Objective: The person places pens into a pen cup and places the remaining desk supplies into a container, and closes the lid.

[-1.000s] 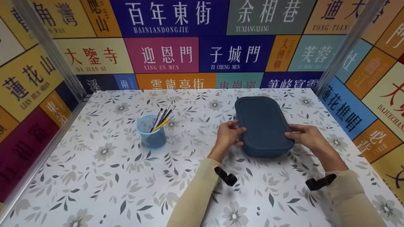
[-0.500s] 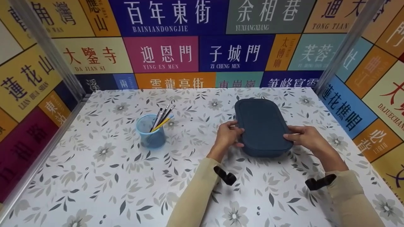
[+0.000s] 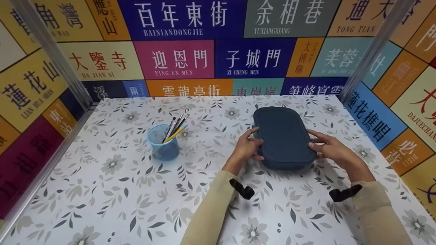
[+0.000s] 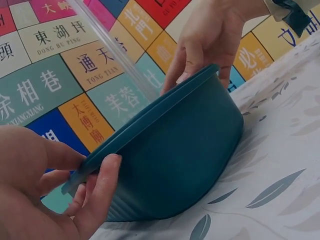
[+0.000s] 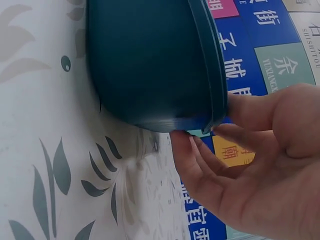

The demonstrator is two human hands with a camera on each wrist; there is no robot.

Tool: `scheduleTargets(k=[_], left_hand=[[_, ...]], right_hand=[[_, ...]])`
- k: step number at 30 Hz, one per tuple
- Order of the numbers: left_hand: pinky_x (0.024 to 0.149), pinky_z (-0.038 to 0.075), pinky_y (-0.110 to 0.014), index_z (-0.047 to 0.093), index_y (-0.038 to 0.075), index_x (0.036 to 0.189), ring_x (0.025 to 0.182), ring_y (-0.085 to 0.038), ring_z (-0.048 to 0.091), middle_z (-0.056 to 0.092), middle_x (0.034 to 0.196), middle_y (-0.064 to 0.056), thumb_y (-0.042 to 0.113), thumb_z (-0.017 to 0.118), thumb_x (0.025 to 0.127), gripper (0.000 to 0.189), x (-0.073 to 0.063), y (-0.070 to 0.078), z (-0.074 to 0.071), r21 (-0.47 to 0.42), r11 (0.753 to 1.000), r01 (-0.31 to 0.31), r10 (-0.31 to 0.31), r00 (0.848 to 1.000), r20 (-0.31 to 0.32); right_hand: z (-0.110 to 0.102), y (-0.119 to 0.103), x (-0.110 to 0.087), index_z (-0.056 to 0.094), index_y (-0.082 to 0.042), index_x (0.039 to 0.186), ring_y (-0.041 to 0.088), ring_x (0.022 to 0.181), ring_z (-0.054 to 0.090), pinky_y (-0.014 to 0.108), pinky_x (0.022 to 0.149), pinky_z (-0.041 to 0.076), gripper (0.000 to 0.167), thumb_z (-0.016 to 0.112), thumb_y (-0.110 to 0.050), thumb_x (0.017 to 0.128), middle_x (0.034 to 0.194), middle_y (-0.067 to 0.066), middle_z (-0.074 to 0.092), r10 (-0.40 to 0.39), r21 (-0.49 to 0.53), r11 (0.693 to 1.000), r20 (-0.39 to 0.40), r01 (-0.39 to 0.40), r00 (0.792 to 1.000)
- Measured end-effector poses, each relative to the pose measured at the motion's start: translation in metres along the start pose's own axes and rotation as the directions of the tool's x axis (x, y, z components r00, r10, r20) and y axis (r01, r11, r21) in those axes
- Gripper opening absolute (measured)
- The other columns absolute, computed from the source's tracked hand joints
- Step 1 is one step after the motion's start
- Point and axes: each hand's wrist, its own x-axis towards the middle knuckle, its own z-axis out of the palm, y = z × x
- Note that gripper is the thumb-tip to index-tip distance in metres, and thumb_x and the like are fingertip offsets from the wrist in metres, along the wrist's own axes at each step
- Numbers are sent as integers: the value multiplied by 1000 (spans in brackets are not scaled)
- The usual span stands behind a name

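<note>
Change since earlier frames: container (image 3: 284,137) sits a little farther from the person than a second ago; both hands have slid up its long sides, from the near corners toward the middle, and the fingers are now more spread.
Left hand (image 3: 246,148): grasping the container's left edge; the left wrist view shows the thumb (image 4: 102,185) against the ribbed wall just under the lid rim and the fingers lying on the rim's far side.
Right hand (image 3: 328,148): grasping the container's right edge; the right wrist view shows one finger (image 5: 250,110) laid on the lid's rim and another (image 5: 192,160) touching the wall just below it.
Container, location: resting on the table (image 3: 112,190), right of centre, between the two hands, long axis running away from the person.
Container, appearance: dark teal, oblong with rounded corners; walls curve inward toward a narrower base; fine horizontal ribbing on the wall below the rim.
Lid (image 4: 165,107): same teal, seated on top, thin edge overhanging the wall slightly; flat upper face with a shallow raised border.
Cup (image 3: 163,142): translucent blue, standing well to the left of the container, apart from both hands; unmoved.
Pencils (image 3: 175,127): several leaning in the cup, one yellow.
Table covering: white with grey leaf and flower print.
Walls: coloured panels with Chinese street names.
Sleeves: cream, a black strap at each wrist.
</note>
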Motion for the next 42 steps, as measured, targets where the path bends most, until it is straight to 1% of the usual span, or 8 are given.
scheduleTargets(k=[5,9,16,24,30,36,39,42], left_hand=[[47,59,-29,54,24,144,73,-18,65,65,88,-6,2,60,92,56,3,-5,-2,-80,997,18,-19,1000,-10],[48,59,-30,56,25,143,76,-21,67,65,90,-6,2,62,92,56,6,-6,-3,-105,994,23,-23,1000,1],[51,61,-32,55,24,144,76,-22,68,64,90,-6,1,63,92,57,6,-8,-6,-135,990,39,-36,999,25],[52,61,-33,56,24,143,85,-25,71,67,100,-12,1,63,93,55,3,-5,-6,-110,993,39,-38,999,15],[52,61,-33,57,26,142,83,-23,72,68,102,-14,3,64,93,54,3,-5,-6,-114,992,49,-49,999,6],[51,61,-32,59,26,140,79,-22,70,67,98,-13,3,67,91,54,2,-6,-6,-126,990,68,-69,998,-2],[50,60,-32,61,26,137,75,-20,67,68,95,-11,5,68,91,52,1,-4,-5,-98,993,65,-69,997,-29],[54,63,-38,63,27,135,70,-18,64,69,93,-8,8,70,91,49,-1,-1,-4,-41,998,55,-57,996,-67]], right_hand=[[0,-2,3,1,-22,161,47,139,42,47,103,53,70,45,-23,107,160,36,17,-5,-37,999,43,7,999],[1,-9,7,1,-21,161,52,142,34,53,105,50,69,43,-18,106,158,39,17,35,-93,995,22,-32,999],[4,-15,13,1,-23,160,51,140,38,43,96,55,70,43,-13,105,156,40,20,104,-122,987,4,-103,995],[7,-16,11,-2,-23,160,52,138,41,55,104,51,69,40,-11,106,155,40,23,60,-53,997,16,-59,998],[6,-13,12,1,-25,161,44,132,50,44,96,56,70,42,-13,106,152,37,31,52,-40,998,3,-52,999],[4,-10,11,2,-29,161,37,133,49,34,87,55,72,45,-14,105,157,34,26,89,10,996,13,-89,996],[3,-10,12,1,-30,161,34,132,48,33,86,54,72,44,-15,105,159,32,25,98,30,995,22,-98,995],[2,-9,12,0,-30,161,37,135,46,33,88,52,71,43,-17,106,159,31,24,90,43,995,28,-91,996]])
